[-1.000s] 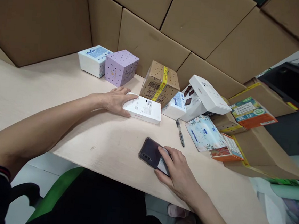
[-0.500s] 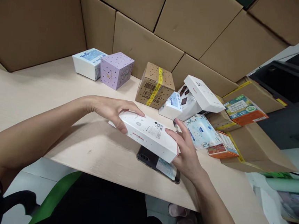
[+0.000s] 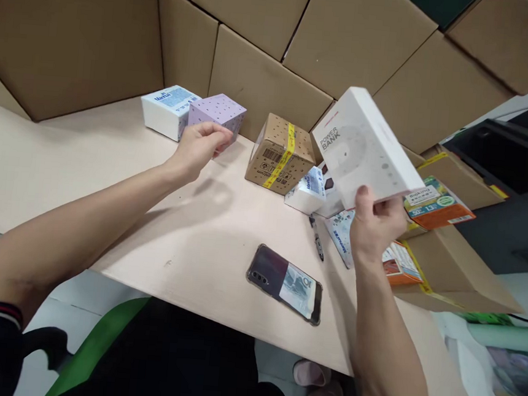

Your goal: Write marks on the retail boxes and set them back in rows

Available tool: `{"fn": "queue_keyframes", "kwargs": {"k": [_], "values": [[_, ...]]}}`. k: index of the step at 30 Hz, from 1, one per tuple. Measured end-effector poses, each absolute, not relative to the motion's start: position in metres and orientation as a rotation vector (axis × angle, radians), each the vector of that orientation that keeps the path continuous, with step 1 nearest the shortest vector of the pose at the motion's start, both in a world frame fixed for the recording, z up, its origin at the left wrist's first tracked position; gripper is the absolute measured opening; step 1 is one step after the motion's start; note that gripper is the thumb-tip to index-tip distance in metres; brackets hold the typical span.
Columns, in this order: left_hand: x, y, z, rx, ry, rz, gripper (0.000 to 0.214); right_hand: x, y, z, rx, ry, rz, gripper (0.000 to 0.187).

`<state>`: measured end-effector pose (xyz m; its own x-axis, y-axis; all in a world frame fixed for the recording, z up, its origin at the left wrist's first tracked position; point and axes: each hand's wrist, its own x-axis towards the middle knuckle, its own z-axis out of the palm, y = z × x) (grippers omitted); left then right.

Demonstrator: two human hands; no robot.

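In my right hand (image 3: pixel 375 226) is a white power bank box (image 3: pixel 358 148), raised and tilted above the right side of the table. My thumb presses its printed face, with the fingers behind. My left hand (image 3: pixel 201 146) hovers in front of a lilac box (image 3: pixel 219 109), fingertips drawn together and nothing visible in them. I cannot tell whether it touches the lilac box. Beside that stands a white-and-blue tissue pack (image 3: pixel 165 112). On the table lie a phone (image 3: pixel 266 275) with a banknote in its case and a pen (image 3: pixel 316 238).
A small taped carton (image 3: pixel 279 153) stands mid-table near another tissue pack (image 3: pixel 308 192). An open cardboard box (image 3: pixel 466 265) and an orange-green box (image 3: pixel 439 204) are at the right. Large cartons (image 3: pixel 265 75) wall off the back. The table's front edge runs close to my body.
My left hand has let go of the white box and moved up-left towards the lilac box. My right hand has lifted the white box up and right, uncovering the phone and pen.
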<state>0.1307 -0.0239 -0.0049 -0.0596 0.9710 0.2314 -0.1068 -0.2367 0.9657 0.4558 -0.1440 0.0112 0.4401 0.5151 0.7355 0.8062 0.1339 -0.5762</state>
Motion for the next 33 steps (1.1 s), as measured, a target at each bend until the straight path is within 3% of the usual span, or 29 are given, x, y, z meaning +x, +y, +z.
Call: {"fn": "queue_keyframes", "kwargs": {"k": [2, 6, 10, 12, 18, 23, 26, 30, 33], "values": [[0.125, -0.01, -0.014, 1.291, 1.207, 1.576, 0.014, 0.457, -0.125, 0.015, -1.664, -1.153, -0.407, 0.048], [0.106, 0.01, -0.032, 1.573, 1.489, 1.699, 0.044, 0.456, -0.098, 0.014, -1.879, -1.107, -0.45, 0.044], [0.093, 0.019, -0.045, 1.95, 1.554, 1.495, 0.088, 0.453, -0.085, 0.01, -1.951, -1.113, -0.449, 0.041], [0.091, 0.023, -0.048, 1.984, 1.58, 1.373, 0.099, 0.453, -0.082, 0.006, -1.978, -1.145, -0.409, 0.043], [0.095, 0.025, -0.048, 2.018, 1.64, 1.247, 0.096, 0.453, -0.093, -0.006, -1.957, -1.344, -0.127, 0.051], [0.108, 0.018, -0.043, 1.901, 1.795, 1.347, 0.077, 0.449, -0.124, 0.005, -2.002, -1.487, -0.229, 0.065], [0.106, 0.015, -0.033, 1.88, 1.787, 1.337, 0.076, 0.448, -0.137, 0.011, -1.985, -1.522, -0.234, 0.074], [0.071, 0.012, 0.001, 1.859, 1.758, 1.03, 0.092, 0.454, -0.149, 0.009, -1.935, -1.496, -0.269, 0.078], [0.028, 0.004, 0.032, 1.864, 1.521, 0.762, 0.08, 0.456, -0.159, 0.002, -1.808, -1.486, -0.356, 0.07]]}}
